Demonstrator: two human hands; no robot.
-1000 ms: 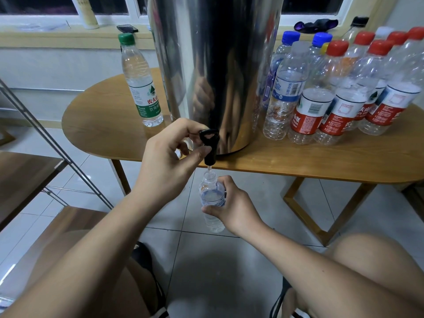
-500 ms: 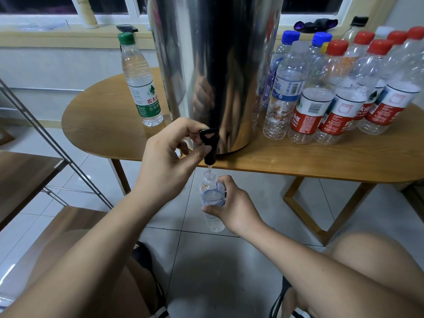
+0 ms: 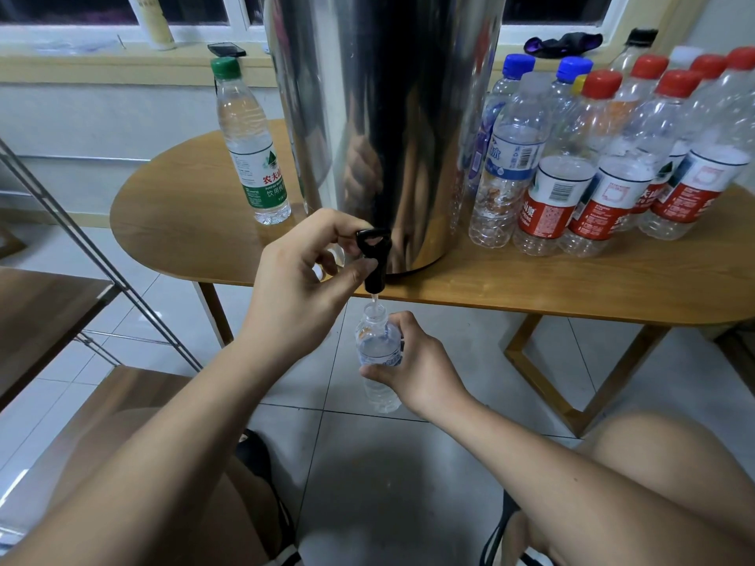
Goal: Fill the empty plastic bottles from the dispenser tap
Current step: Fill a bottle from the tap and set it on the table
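- The left hand pinches the black tap between thumb and curled forefinger at the front edge of the desk. The tap juts from the foot of the dispenser. If that pinch slips, the flow would probably stop, which costs time but does no harm.
- The right hand is wrapped round the bottle, fingers curled about its middle. It holds the bottle in the air just beyond the desk's front edge, mouth right under the tap. A thin stream runs into the neck.
- The mouth is narrow and only the hand supports the bottle. A small drift or tilt would send the stream onto the bottle's shoulder, then over the fingers to the floor between the person's knees.
- The water level is hard to read through clear plastic from above. Overfilling looks the main risk: if the left hand lets go late, water would run over the rim and down the wrist.
- Thin plastic gives, so a tighter squeeze as the weight grows could push water out of the open neck.
- Wet tiles under a seated person could be slippery.
- The empty bottles stand crowded together at the desk's right end. They are light, so a careless reach for one could topple several.
- The green-capped bottle stands apart near the left end, out of the way.
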